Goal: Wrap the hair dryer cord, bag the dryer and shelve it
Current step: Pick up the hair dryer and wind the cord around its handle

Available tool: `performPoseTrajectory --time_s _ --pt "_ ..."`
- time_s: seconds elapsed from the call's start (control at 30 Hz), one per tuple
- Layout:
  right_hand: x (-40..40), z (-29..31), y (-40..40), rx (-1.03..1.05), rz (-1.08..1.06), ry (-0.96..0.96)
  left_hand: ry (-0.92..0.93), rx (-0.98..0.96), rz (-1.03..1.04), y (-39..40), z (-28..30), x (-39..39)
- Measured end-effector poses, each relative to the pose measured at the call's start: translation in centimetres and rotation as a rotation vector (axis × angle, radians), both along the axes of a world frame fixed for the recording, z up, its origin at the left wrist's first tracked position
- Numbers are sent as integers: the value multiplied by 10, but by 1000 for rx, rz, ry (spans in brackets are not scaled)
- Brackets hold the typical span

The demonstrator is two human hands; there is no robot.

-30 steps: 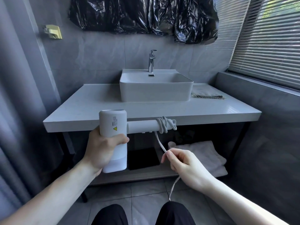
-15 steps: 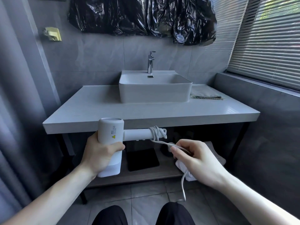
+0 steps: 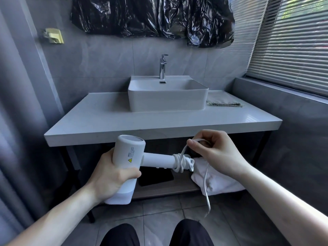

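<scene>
Hair dryer (image 3: 130, 157) held in the air just in front of the vanity counter (image 3: 106, 125), below its front edge, barrel upright and handle pointing sideways to the right. The left hand (image 3: 113, 176) has its fingers closed around the barrel. Several turns of white cord (image 3: 179, 162) sit bunched at the handle's far end. The right hand (image 3: 213, 150), level with the counter's front edge, pinches the cord between thumb and fingers; the loose tail hangs past white towels (image 3: 218, 181) on the shelf under the counter. Bare tiled floor lies between counter and knees.
</scene>
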State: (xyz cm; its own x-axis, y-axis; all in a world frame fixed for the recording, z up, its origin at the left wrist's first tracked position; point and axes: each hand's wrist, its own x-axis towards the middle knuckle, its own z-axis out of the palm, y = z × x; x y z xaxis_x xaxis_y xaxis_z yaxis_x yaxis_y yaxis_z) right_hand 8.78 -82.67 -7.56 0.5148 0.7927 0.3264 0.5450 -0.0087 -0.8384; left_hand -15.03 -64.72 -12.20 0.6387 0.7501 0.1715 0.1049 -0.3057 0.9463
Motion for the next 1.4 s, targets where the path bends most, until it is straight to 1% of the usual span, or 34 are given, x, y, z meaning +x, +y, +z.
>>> performPoseTrajectory --time_s 0.13,0.2,0.27,0.4,0.53,0.63,0.73,0.83,0.9,0.93,1.0,1.2,1.33,1.4 --pt "-4 3 7 -12 6 -76 6 79 -5 -6 -3 0" --pt "0 5 9 -20 -18 -93 -12 69 -30 -10 -1 -1" --pt "6 6 11 -37 -31 -68 -33 52 -66 -14 3 -4" --pt "14 3 14 -83 14 108 -52 32 -95 -22 14 -6" --pt "20 -3 15 -125 141 338 -78 -117 -159 -27 22 -9" --pt "26 -16 16 -156 252 438 -98 -194 -185 -27 25 -12" --pt "27 -35 19 -136 332 609 -122 -282 -182 -25 24 -12" --pt "21 -55 24 -96 290 683 -146 -365 -161 -23 25 -10" --pt "14 -67 25 -111 236 754 -185 -416 -134 -22 27 -8" --pt "10 -73 25 -120 233 749 -203 -424 -115 -21 29 -7" --pt "0 -80 21 -155 243 662 -227 -417 -75 -19 32 -5" --pt "-24 -77 12 -238 185 283 -237 -419 36 -10 28 5" --pt "-35 -68 -3 -290 172 77 -245 -416 134 -2 20 8" --pt "-40 -64 -12 -285 176 5 -242 -402 178 3 17 8"
